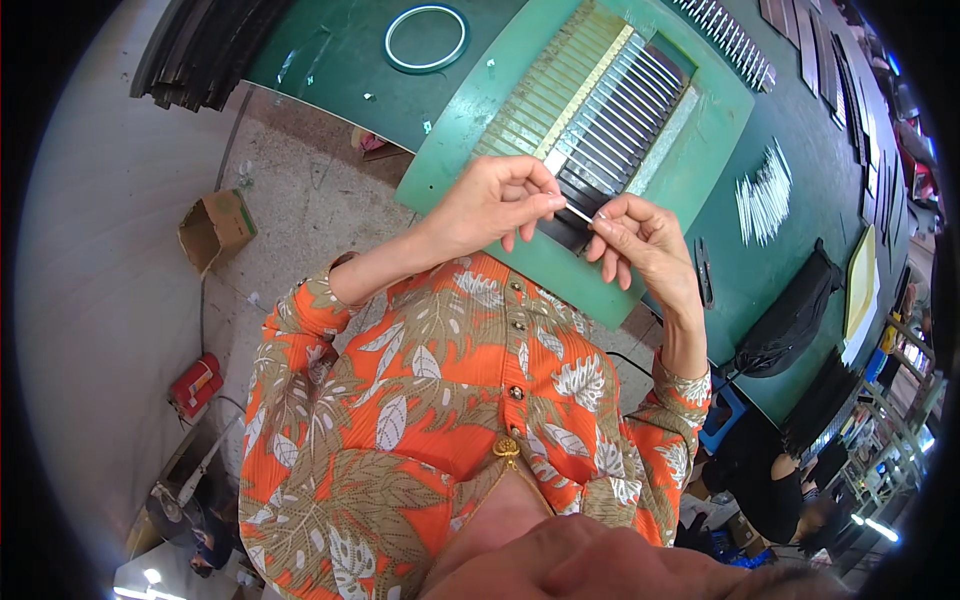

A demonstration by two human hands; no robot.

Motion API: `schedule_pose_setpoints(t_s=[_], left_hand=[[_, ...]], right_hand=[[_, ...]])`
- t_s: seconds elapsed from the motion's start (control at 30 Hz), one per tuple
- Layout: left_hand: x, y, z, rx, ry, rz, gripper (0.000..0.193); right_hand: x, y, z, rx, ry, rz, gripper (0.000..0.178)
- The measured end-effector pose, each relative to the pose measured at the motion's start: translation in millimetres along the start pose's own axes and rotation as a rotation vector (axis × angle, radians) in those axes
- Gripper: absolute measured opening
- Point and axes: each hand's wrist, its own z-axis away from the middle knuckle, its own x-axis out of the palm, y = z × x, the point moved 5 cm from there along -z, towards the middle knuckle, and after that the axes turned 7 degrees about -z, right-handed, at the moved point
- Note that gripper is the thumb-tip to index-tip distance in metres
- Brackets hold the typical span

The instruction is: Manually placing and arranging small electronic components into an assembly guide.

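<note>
One thin white stick (578, 212) is being held over the near part of a green board (455, 135). Left hand (490, 203) is pinching its left end, right hand (645, 240) its right. Pale bars (630, 118) are lining the board. Farther right, a loose white pile (766, 197) is lying; far left, a ring (428, 69) is resting.

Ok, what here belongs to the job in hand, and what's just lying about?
Seemingly in use:
thin white strip held between left hand and right hand
pale green board
dark striped panel
loose white strips

Probably lying about:
open brown cardboard box
long black bag
</note>
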Motion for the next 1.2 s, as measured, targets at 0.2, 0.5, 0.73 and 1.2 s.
schedule_pose_setpoints(t_s=[0.2, 0.5, 0.73, 1.2], left_hand=[[-9.0, -3.1, 3.1, -0.003, 0.104, -0.017, 0.012], [-15.9, 24.8, 4.9, 0.445, 0.401, -0.693, 0.011], [-10.3, 26.6, 6.2, 0.533, 0.411, -0.830, 0.011], [12.2, 16.2, -4.5, 0.699, 0.254, -1.424, 0.042]], right_hand=[[-2.7, -2.0, -0.3, -0.111, 0.092, -0.078, 0.011], [-9.6, -9.6, -5.8, -0.144, 0.239, 0.123, 0.014], [-15.8, -5.0, -6.0, -0.137, 0.291, 0.153, 0.014], [-19.1, -2.0, -16.5, -0.096, 0.311, 0.206, 0.013]])
